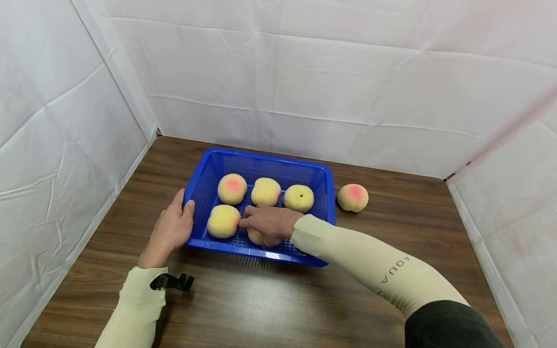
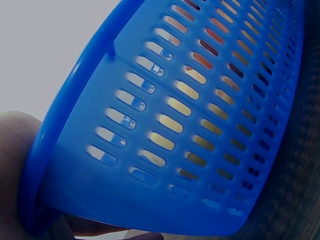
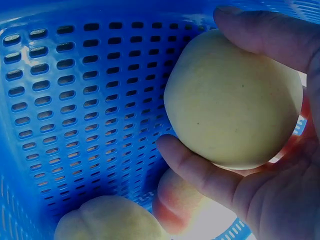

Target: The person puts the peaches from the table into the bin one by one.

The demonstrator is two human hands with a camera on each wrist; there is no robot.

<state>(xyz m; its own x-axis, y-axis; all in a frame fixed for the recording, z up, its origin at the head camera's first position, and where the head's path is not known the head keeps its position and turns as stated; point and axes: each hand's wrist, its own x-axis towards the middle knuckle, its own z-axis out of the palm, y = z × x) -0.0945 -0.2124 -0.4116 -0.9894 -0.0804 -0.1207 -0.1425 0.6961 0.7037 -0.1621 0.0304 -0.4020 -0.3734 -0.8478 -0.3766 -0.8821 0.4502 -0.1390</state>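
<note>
A blue plastic basket (image 1: pixel 261 155) with slotted walls stands on the table. My left hand (image 1: pixel 171 224) grips its left rim, thumb on top; the left wrist view shows the outer basket wall (image 2: pixel 70 170) close up. Inside the front part of the basket, my right hand (image 1: pixel 273 223) holds a yellow peach (image 3: pixel 232 102) between thumb and fingers. From above, that peach is mostly hidden under the hand. Left of it lies a peach (image 1: pixel 223 222). Behind are a pink-topped peach (image 1: pixel 232 188), a yellow peach (image 1: pixel 266 191) and a peach with a dark stem pit (image 1: pixel 299 198).
One more peach (image 1: pixel 353 197) with a pink top sits on the brown wooden table (image 1: pixel 261 304), just right of the basket. White sheeting (image 1: pixel 304 77) encloses the table at the back and both sides. A black strap (image 1: pixel 171 282) is on my left wrist.
</note>
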